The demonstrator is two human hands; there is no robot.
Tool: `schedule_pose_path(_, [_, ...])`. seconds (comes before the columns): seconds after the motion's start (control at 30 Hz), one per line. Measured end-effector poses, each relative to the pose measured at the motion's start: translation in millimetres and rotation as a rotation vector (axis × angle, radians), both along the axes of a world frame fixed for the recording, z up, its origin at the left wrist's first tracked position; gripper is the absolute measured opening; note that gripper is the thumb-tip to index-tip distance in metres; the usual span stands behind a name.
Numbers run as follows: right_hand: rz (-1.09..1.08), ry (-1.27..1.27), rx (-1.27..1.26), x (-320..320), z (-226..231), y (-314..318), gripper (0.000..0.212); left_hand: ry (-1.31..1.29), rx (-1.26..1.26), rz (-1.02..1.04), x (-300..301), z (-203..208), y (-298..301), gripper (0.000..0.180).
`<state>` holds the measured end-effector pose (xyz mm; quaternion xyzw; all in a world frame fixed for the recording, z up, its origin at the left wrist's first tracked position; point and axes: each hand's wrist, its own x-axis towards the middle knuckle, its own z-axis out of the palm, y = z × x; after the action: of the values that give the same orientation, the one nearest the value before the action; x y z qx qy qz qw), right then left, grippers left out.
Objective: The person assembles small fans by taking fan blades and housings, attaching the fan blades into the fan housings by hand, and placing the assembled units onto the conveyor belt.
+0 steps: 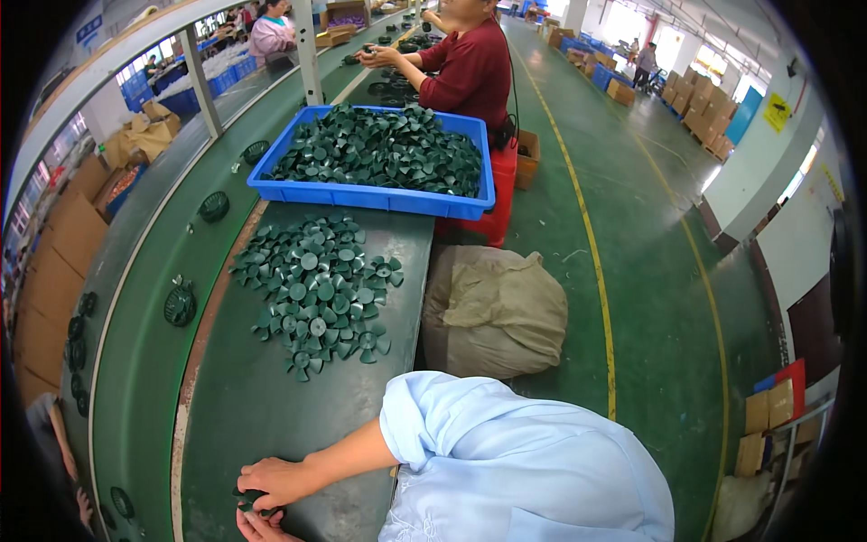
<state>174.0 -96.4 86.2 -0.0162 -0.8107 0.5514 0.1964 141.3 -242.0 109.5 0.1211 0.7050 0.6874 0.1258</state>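
At the lower left, my right hand [275, 481] is closed around a dark green plastic part [248, 497], its fingers curled over the top. Just below it, my left hand [262, 527] grips the same part from underneath, partly cut off by the lower edge of the view. The part's exact shape is mostly covered by my fingers. Farther up the dark worktop [271, 406] lies a loose pile of dark green fan blades [316, 294]. Beyond the pile, a blue tray [370, 196] is heaped with more such blades.
A green conveyor belt [149, 361] runs along the left, carrying round dark green grilles [180, 304]. A cloth-wrapped bundle [492, 312] stands right of the worktop. Past the tray, a person in a dark red top [470, 77] handles parts beside a red stool [499, 203].
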Motion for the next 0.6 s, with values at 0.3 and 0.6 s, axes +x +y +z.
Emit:
schedule_pose_path(0.3, [-0.025,0.017,0.035,5.4,-4.6,4.2,0.035,0.014,-0.053,-0.065,6.3,2.3,4.0,0.040])
schedule_pose_path(0.6, [0.006,0.015,-0.159,-1.5,-12.5,-14.7,0.041,0.106,-0.091,0.007,4.8,-7.0,-15.5,0.046])
